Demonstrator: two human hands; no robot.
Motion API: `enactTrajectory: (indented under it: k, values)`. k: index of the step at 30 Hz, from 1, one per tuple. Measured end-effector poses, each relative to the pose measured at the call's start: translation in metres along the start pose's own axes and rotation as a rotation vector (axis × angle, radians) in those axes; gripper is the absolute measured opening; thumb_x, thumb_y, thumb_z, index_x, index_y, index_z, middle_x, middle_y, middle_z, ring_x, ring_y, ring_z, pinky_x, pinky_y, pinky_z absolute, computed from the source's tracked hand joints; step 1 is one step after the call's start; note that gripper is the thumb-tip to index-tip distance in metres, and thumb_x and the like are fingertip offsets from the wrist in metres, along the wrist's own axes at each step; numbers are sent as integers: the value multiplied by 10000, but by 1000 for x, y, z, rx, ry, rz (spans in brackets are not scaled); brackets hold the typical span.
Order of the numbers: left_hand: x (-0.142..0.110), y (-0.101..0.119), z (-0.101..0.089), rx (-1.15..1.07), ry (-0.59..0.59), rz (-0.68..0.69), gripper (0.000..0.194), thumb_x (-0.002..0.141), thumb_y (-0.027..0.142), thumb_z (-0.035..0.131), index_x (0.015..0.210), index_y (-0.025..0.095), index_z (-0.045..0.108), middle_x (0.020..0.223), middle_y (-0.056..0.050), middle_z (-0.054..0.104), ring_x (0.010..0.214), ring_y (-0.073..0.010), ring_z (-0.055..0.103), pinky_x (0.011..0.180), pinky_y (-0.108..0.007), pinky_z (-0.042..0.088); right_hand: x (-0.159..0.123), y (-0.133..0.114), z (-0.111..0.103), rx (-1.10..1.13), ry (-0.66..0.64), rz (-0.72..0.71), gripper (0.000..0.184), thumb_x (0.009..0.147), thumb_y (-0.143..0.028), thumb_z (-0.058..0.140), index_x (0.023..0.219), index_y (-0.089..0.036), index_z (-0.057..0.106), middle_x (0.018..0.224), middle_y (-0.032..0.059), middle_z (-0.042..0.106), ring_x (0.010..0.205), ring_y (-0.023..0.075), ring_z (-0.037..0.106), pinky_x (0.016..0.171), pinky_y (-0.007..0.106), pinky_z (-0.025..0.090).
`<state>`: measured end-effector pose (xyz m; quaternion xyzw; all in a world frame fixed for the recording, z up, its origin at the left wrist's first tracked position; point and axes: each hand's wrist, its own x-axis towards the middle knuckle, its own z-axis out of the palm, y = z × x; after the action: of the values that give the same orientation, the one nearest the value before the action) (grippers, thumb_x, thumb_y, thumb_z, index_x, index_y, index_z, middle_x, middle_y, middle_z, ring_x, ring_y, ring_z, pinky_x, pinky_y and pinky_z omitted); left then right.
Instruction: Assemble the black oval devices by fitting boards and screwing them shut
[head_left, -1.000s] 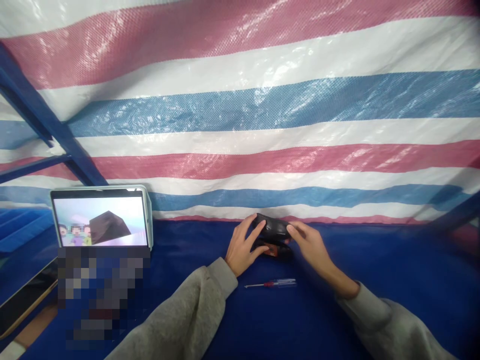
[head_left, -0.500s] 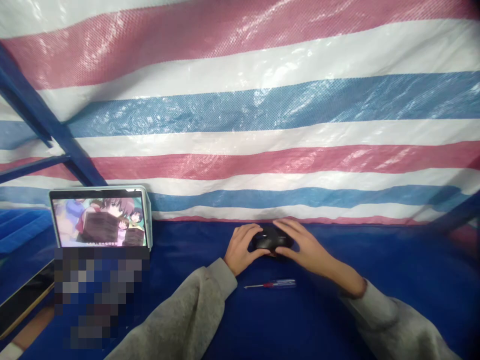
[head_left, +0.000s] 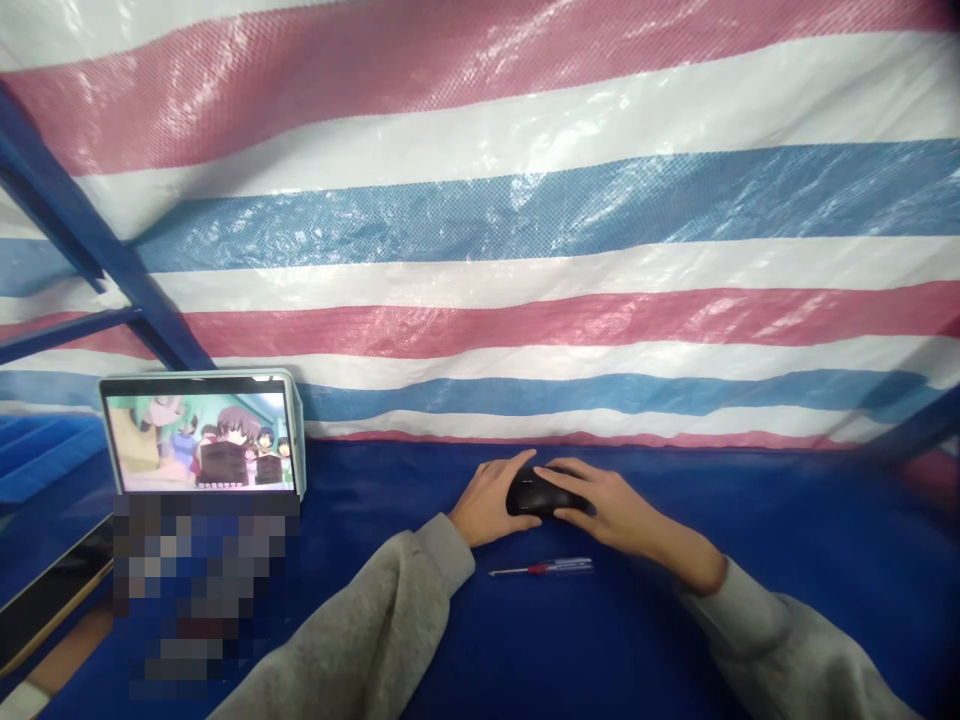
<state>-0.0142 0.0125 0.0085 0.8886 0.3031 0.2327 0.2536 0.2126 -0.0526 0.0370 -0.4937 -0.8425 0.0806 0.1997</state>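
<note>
**On the blue tabletop point(head_left: 375, 480), black computer mouse point(head_left: 544, 492) gripped in both hands**

Mouse is held up near the back edge, left hand point(head_left: 491, 497) curled against one side, right hand point(head_left: 611, 512) spread over the top with fingers pressed down. A slim screwdriver point(head_left: 540, 568) is seen lying just in front, untouched. A tablet point(head_left: 201, 435) showing a cartoon is propped farther along, a striped tarp point(head_left: 480, 250) hung behind.

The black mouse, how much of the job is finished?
Done: the black mouse looks like one closed piece, though its underside is hidden. In hand: the left hand holds its side, and the right hand lies across its top. Left: the small screwdriver lies untouched on the blue sheet, so any screw work probably isn't finished.
</note>
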Motion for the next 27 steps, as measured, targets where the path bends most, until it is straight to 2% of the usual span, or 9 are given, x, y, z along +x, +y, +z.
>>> enactTrajectory:
  k: [5, 12, 20, 27]
  values:
    - [-1, 2, -1, -11, 9, -14, 955, 656, 357, 824, 1443, 310, 285, 1266, -75, 555, 1200, -308, 487, 1018, -478, 376, -1, 2, 7, 15, -35, 6, 483, 894, -360, 523, 1375, -325, 491, 1358, 80, 535, 1127, 245, 595, 966, 408, 481]
    - [0, 2, 0, -7, 13, -12, 935, 654, 352, 824, 1431, 304, 305, 1225, -63, 568, 1178, -296, 497, 1021, -462, 369, -1, 4, 7, 54, -42, 18, 487, 885, -376, 538, 1367, -316, 503, 1344, 79, 542, 1111, 245, 602, 970, 406, 478]
    - [-1, 3, -2, -15, -16, -41, 900, 671, 398, 804, 1422, 318, 314, 1266, -61, 547, 1210, -303, 472, 1038, -454, 347, 1, 2, 0, 96, -139, 57, 520, 873, -378, 540, 1377, -261, 486, 1348, 105, 514, 1126, 250, 587, 984, 402, 462]
    - [0, 6, -3, -4, -13, -23, 858, 678, 386, 804, 1401, 295, 352, 1261, -68, 556, 1201, -293, 483, 1032, -449, 356, 1, -2, -1, 87, -155, 60, 532, 873, -339, 532, 1395, -261, 461, 1347, 106, 507, 1128, 250, 582, 975, 395, 466]
